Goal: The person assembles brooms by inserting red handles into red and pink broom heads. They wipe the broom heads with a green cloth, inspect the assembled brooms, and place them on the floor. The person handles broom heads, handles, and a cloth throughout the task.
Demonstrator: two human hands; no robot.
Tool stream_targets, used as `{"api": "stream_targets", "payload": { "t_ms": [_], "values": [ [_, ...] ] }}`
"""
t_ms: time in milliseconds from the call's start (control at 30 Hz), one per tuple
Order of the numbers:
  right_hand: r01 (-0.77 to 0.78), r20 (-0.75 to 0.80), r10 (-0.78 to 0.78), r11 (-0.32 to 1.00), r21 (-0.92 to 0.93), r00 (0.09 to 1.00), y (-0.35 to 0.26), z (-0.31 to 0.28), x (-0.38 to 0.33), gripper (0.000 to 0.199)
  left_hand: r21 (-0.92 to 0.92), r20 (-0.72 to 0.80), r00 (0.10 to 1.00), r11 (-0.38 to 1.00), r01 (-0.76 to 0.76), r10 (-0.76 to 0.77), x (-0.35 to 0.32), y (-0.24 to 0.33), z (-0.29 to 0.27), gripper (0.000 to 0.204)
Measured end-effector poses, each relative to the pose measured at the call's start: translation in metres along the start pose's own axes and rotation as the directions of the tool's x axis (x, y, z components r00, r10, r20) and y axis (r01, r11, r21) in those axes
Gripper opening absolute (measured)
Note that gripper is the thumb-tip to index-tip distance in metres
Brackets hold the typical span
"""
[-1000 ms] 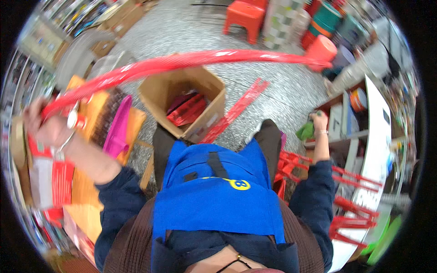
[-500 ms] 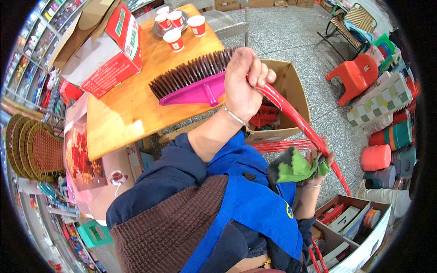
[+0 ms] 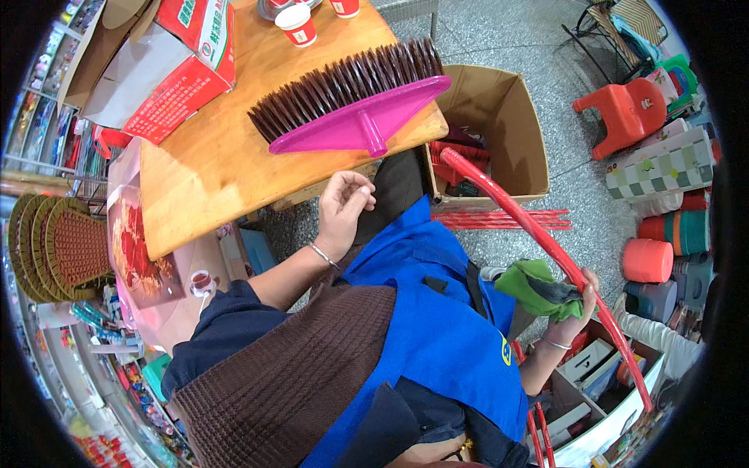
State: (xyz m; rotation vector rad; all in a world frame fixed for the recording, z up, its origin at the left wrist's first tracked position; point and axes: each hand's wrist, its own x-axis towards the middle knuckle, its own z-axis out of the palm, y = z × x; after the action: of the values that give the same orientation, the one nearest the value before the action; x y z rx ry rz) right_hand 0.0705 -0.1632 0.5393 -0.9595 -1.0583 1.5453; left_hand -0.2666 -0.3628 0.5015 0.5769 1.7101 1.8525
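Far left there's a stack of woven chairs, then a red and white box on the tabletop. The box is the wordiest thing around: pale characters printed on its red side, plus a white panel with green lettering and a round logo. Couple of red and white cups behind it, with tiny marks I can't make out.

Left hand is just off the near edge of the tabletop, fingers half curled, nothing I can see in them. Right above it is the brush, magenta with dark brown bristles, lying along the edge with the bristles facing away from the worker and the stubby socket pointing toward them. No label visible on it.

Next, an open carton on the floor with red stuff inside, and a row of red poles just beside it. The blue apron has a round yellow emblem.

The long red handle slants across here, well apart from the socket. Right hand has its fingers wrapped around it, with a green cloth bunched up there too. Past that, an orange-red stool.
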Motion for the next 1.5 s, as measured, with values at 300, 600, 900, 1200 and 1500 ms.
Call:
{"api": "stream_targets", "payload": {
  "t_ms": [300,600,900,1200,1500],
  "values": [
    [0.021,0.058,-0.014,0.993,-0.116,0.998,0.008,0.013,-0.017,0.032,-0.523,0.153,0.914,0.754,0.397,-0.375,0.034,0.008,0.002,0.027],
    [0.055,0.073,-0.044,0.986,-0.155,0.996,0.009,0.012,-0.024,0.031,-0.606,0.026,0.911,0.718,0.341,-0.411,0.046,0.020,0.006,0.025],
    [0.028,0.073,-0.019,0.991,-0.132,0.997,0.001,0.017,-0.030,0.033,-0.724,-0.075,0.899,0.643,0.249,-0.432,0.075,0.013,0.001,0.025],
    [0.161,0.116,-0.138,0.964,-0.212,0.984,0.000,0.014,-0.033,0.036,-0.798,-0.059,0.888,0.556,0.233,-0.456,0.093,0.012,0.001,0.019],
    [0.223,0.099,-0.205,0.951,-0.215,0.974,-0.025,0.028,-0.047,0.036,-0.793,0.049,0.974,0.585,0.173,-0.222,0.102,0.023,0.040,0.021]
  ]
}}
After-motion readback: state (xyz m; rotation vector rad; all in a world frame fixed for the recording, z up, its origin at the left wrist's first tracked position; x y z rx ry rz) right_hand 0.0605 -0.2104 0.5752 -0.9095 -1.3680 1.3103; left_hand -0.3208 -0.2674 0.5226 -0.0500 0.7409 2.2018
